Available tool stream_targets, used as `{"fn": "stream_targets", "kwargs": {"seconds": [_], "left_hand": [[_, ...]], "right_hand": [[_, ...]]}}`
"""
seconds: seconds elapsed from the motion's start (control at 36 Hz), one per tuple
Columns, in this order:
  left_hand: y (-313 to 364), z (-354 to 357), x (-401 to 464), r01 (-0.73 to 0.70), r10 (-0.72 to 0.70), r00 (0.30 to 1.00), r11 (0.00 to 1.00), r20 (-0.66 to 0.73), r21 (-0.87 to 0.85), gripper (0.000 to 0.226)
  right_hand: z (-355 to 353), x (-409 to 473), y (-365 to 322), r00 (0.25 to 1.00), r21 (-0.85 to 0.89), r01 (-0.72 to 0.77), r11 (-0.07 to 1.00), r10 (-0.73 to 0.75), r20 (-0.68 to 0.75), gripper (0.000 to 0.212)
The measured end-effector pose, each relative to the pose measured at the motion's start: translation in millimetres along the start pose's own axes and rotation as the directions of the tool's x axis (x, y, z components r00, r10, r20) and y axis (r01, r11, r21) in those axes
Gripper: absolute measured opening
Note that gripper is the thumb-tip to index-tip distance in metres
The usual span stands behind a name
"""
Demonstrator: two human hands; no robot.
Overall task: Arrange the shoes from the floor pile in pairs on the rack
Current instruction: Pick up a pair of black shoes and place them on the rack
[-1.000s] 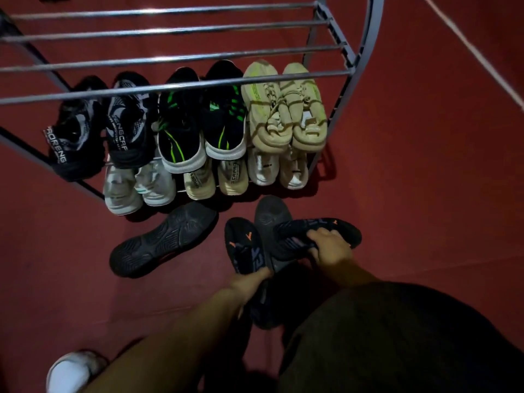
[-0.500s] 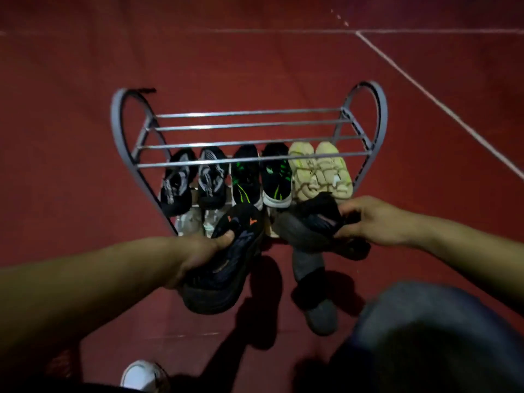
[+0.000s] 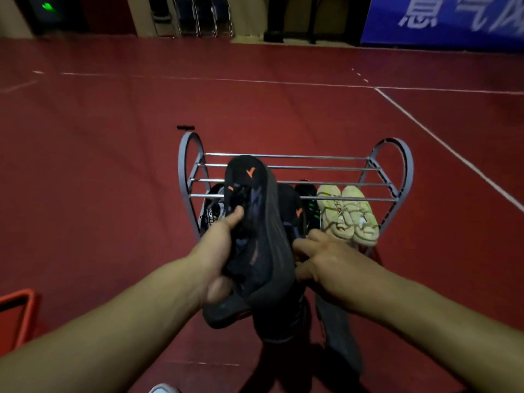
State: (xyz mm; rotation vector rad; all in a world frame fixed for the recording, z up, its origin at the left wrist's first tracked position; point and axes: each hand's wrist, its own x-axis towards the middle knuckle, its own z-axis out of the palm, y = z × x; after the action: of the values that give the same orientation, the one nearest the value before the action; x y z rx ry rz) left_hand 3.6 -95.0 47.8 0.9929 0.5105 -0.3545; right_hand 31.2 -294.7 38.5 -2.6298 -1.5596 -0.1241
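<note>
Your left hand (image 3: 218, 251) is clamped on a black shoe with orange marks (image 3: 255, 222), thumb pressed on its upper near the laces, sole turned to your right and toe pointing toward 12 o'clock over the rack (image 3: 377, 165). Your right hand (image 3: 326, 262) is closed on a second black shoe (image 3: 292, 205), just beside the first at its 3 o'clock and partly hidden behind it; the two shoes touch. Both are held in the air in front of the rack, whose top bars are bare. On the lower tier, a pale yellow pair (image 3: 348, 214) sits at the 3 o'clock end, a black and green shoe (image 3: 310, 199) next to it, and a black shoe with white lettering (image 3: 214, 211) at the 9 o'clock end. On the red floor (image 3: 113, 165) beneath your right wrist lies a dark grey shoe (image 3: 337, 330).
</note>
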Motion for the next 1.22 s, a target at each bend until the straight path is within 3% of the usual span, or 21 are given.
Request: {"fn": "stream_targets", "kwargs": {"seconds": [0.17, 0.33, 0.42, 0.5, 0.56, 0.61, 0.69, 0.75, 0.81, 0.86, 0.94, 1.06, 1.08, 1.17, 1.22], "left_hand": [[-9.4, -4.8, 6.8, 0.079, -0.078, 0.996, 0.997, 0.035, -0.019, 0.056], [-7.9, -2.6, 18.1, 0.077, -0.080, 0.989, 0.996, 0.125, 0.036, 0.048], [-4.9, 3.5, 23.2, 0.020, -0.025, 0.984, 0.999, 0.179, 0.030, 0.046], [-8.8, 13.7, 26.4, -0.039, 0.039, 0.984, 0.999, 0.172, -0.003, 0.047], [-12.4, 21.2, 24.7, -0.041, 0.043, 0.987, 0.999, 0.158, -0.011, 0.052], [-13.1, 24.6, 24.5, -0.048, 0.048, 0.992, 0.999, 0.114, 0.002, 0.060], [-12.2, 28.0, 28.7, -0.099, 0.099, 0.995, 0.995, 0.027, 0.020, 0.063], [-10.9, 29.9, 29.8, -0.137, 0.137, 0.991, 0.990, -0.005, 0.041, 0.061], [-9.9, 29.0, 32.5, -0.172, 0.177, 0.983, 0.981, -0.047, 0.085, 0.057], [-7.9, 26.7, 35.0, -0.227, 0.247, 0.965, 0.956, -0.091, 0.185, 0.057], [-9.9, 19.7, 40.4, -0.264, 0.325, 0.933, 0.910, -0.153, 0.320, 0.077], [-11.1, 15.4, 45.7, -0.207, 0.358, 0.898, 0.856, -0.256, 0.474, 0.103], [-8.5, 16.2, 43.9, -0.193, 0.354, 0.896, 0.854, -0.269, 0.482, 0.095], [1.0, 24.9, 38.0, -0.221, 0.366, 0.899, 0.854, -0.241, 0.471, 0.030], [6.0, 22.7, 41.3, -0.230, 0.356, 0.903, 0.873, -0.240, 0.431, 0.037]], "right_hand": [[-4.5, 0.4, -0.8, 0.982, 0.092, -0.055, 0.994, 0.070, -0.176, 0.025], [-7.4, 6.5, 7.5, 0.916, 0.183, -0.023, 0.983, 0.094, -0.391, 0.020], [-8.7, 4.8, 9.9, 0.901, 0.214, -0.052, 0.975, 0.138, -0.412, 0.018], [-10.3, 1.5, 8.6, 0.895, 0.308, -0.187, 0.933, 0.291, -0.337, 0.016], [-16.2, 1.6, 7.0, 0.867, 0.443, -0.324, 0.836, 0.450, -0.214, 0.029], [-21.9, 4.3, 4.8, 0.810, 0.636, -0.427, 0.643, 0.585, -0.048, 0.034], [-27.2, 10.9, -4.2, 0.726, 0.893, -0.376, 0.246, 0.678, 0.119, 0.039], [-26.9, 13.1, -8.8, 0.695, 0.937, -0.337, 0.087, 0.694, 0.185, 0.045], [-27.7, 13.9, -13.4, 0.711, 0.956, -0.281, -0.084, 0.651, 0.266, 0.040], [-25.4, 14.1, -17.9, 0.730, 0.939, -0.313, -0.141, 0.596, 0.333, 0.031], [-17.3, 15.8, -23.9, 0.698, 0.914, -0.386, -0.124, 0.609, 0.377, 0.046], [-16.6, 18.4, -18.7, 0.606, 0.875, -0.316, -0.365, 0.632, 0.483, 0.031], [-18.2, 19.5, -16.4, 0.613, 0.859, -0.272, -0.434, 0.610, 0.503, 0.028], [-27.6, 18.2, -6.2, 0.629, 0.813, -0.128, -0.569, 0.587, 0.510, 0.028], [-31.2, 17.5, 2.6, 0.607, 0.781, -0.021, -0.624, 0.613, 0.506, 0.034]]}}
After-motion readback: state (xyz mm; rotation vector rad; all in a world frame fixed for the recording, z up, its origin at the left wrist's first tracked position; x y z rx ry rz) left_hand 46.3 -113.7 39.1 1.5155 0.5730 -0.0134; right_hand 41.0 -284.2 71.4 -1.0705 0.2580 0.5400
